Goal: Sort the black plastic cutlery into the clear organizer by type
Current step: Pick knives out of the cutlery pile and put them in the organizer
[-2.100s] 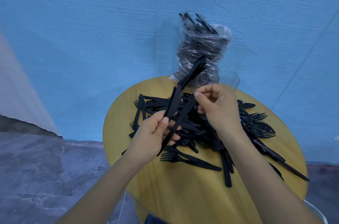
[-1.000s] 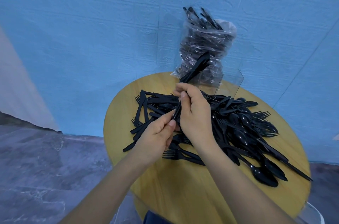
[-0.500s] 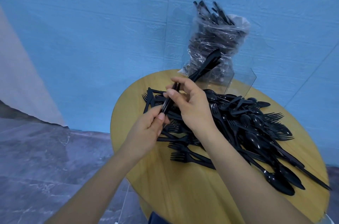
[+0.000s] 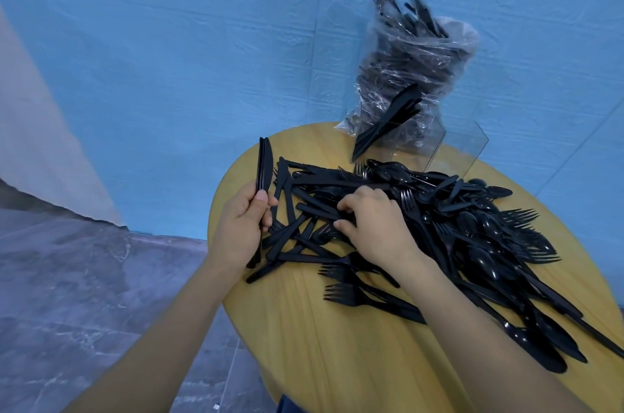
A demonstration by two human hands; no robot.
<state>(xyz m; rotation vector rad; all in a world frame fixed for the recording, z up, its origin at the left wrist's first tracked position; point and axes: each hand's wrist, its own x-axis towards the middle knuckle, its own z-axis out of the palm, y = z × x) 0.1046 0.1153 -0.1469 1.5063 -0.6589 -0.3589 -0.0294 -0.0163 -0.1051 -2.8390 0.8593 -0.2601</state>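
Blue sheeting behind, round wooden table point(image 4: 337, 362) under us, and we're working a big heap of black cutlery point(image 4: 456, 226) spread across it. Left hand point(image 4: 241, 233) is gripping a small stack of knives point(image 4: 263, 166), fingers and thumb curled round the handles, blades pointing up and hanging out past the table edge. Right hand point(image 4: 374, 226) is digging into the pile, fingertips curled onto a piece near the middle; can't tell whether it's pinching it properly yet.

Clear organizer point(image 4: 449, 149) is standing at the far edge w/ a few knives point(image 4: 388, 122) leaning in its left compartment; the other compartments are looking empty from here. A plastic bag of more cutlery point(image 4: 412, 68) is standing right behind it.

Risks as we're judging them: pieces are crossing each other everywhere, so lifting one is likely dragging a neighbour along, esp. fork tines snagging. Pile's running close to the near-right rim, so a nudge could be sending spoons to the floor. Left-hand stack is only held low down, so it could be fanning out or slipping. And the organizer's light and near the edge: dropping pieces in hard could be tipping it.
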